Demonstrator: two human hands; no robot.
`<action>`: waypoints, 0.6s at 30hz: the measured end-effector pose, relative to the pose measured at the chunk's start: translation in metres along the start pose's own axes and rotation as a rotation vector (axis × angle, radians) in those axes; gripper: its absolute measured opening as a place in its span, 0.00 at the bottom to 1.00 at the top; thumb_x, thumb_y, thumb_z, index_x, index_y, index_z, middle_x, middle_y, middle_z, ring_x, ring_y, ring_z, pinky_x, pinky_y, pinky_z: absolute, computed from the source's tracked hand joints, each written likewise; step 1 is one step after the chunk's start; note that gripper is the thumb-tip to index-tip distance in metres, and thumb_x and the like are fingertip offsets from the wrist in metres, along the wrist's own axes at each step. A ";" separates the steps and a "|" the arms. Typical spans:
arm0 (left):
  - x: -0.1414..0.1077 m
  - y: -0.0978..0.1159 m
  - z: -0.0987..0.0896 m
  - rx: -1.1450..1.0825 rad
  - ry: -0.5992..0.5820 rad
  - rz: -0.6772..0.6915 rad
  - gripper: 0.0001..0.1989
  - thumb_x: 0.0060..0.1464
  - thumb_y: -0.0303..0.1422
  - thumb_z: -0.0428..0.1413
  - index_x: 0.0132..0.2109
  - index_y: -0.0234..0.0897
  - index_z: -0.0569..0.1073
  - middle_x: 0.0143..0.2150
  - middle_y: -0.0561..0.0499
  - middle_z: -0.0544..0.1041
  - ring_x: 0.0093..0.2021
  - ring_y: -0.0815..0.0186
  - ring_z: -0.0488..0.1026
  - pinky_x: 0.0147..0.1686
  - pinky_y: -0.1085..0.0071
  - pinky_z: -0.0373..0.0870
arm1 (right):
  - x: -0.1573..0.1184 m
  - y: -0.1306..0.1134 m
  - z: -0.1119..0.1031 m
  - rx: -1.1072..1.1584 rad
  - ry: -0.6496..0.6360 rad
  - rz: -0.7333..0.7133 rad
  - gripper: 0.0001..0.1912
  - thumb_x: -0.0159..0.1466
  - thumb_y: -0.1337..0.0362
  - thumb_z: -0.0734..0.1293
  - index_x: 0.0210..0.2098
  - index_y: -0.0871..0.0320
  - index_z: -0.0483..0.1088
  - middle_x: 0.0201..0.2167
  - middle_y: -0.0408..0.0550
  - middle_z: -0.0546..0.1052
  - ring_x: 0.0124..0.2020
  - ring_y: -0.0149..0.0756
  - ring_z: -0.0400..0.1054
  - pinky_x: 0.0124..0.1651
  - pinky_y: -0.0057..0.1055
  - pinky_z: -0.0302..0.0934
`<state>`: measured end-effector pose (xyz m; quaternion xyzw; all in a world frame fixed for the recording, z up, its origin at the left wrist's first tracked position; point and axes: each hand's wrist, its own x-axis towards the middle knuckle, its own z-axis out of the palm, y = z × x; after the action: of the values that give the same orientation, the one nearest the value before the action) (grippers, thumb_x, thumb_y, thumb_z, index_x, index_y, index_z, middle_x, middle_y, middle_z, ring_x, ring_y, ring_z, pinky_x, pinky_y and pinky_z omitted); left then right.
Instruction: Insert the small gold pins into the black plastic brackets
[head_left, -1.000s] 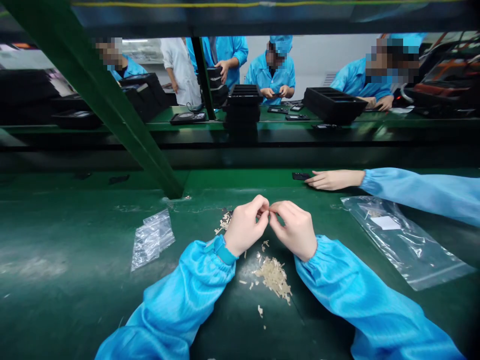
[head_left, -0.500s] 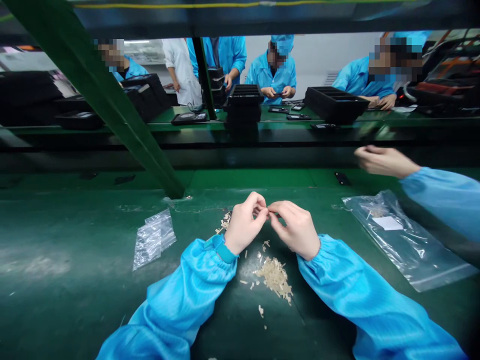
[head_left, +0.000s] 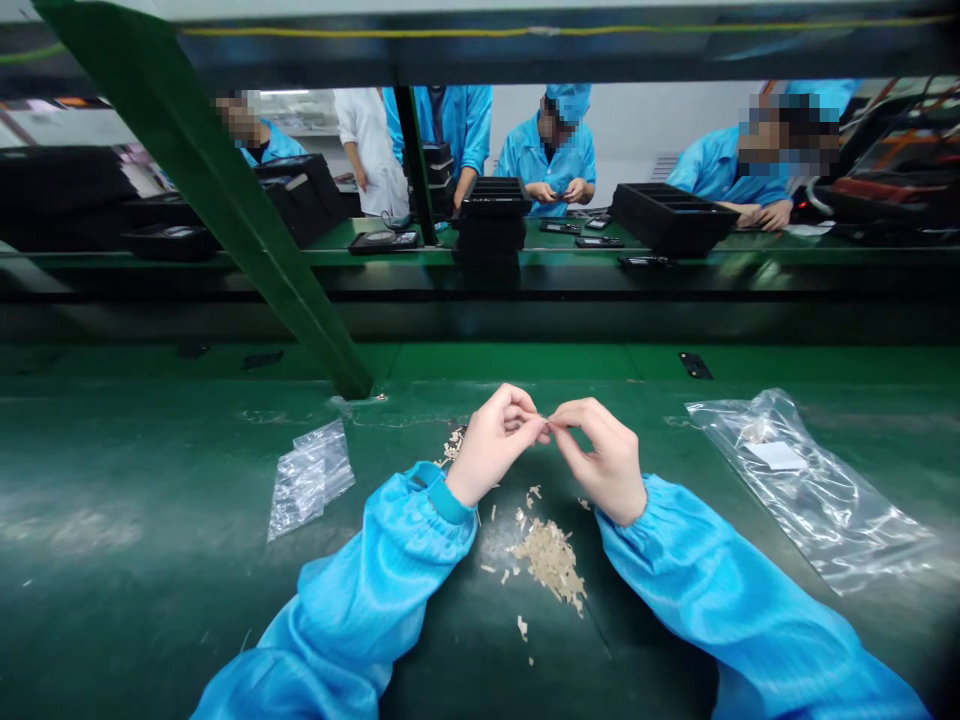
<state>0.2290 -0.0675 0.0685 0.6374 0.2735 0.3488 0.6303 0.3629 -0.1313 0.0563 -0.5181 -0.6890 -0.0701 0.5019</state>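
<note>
Beyond the pale pile [head_left: 551, 562], my left hand [head_left: 496, 445] and right hand [head_left: 604, 460] pinch a tiny piece [head_left: 547, 420] between them; I judge plenty remains: pile loose, smaller cluster [head_left: 452, 445] beyond-left of it.

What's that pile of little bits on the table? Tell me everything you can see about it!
The pile is a loose heap of small, thin, pale beige bits, uneven in shape, some of them narrow. They overlap every which way, and a few stray bits lie apart around it. It rests on the green table. The left hand and right hand are beyond it, not touching it. I can't tell what it's made of.
</note>
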 end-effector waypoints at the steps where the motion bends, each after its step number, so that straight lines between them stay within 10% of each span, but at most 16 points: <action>1: 0.000 0.000 0.000 -0.043 -0.012 -0.034 0.09 0.50 0.31 0.56 0.34 0.36 0.61 0.26 0.56 0.71 0.29 0.72 0.73 0.30 0.77 0.65 | -0.001 0.001 0.000 -0.038 0.007 -0.037 0.07 0.60 0.75 0.62 0.31 0.57 0.66 0.29 0.48 0.73 0.32 0.34 0.68 0.35 0.32 0.64; 10: -0.001 0.005 0.001 -0.183 -0.060 -0.220 0.08 0.47 0.34 0.57 0.30 0.33 0.68 0.24 0.55 0.69 0.23 0.76 0.64 0.25 0.78 0.58 | -0.004 0.007 -0.001 -0.213 0.039 -0.330 0.13 0.56 0.77 0.63 0.37 0.55 0.63 0.31 0.49 0.76 0.32 0.36 0.69 0.35 0.35 0.64; 18: -0.002 0.001 -0.001 0.166 -0.012 0.054 0.04 0.47 0.30 0.54 0.28 0.34 0.67 0.24 0.56 0.66 0.26 0.73 0.63 0.28 0.76 0.60 | -0.005 0.000 0.001 -0.082 0.031 -0.032 0.09 0.59 0.72 0.63 0.37 0.54 0.63 0.30 0.45 0.74 0.32 0.35 0.71 0.35 0.34 0.66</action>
<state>0.2269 -0.0686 0.0692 0.6966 0.2806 0.3379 0.5673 0.3623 -0.1338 0.0522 -0.5258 -0.6860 -0.1143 0.4897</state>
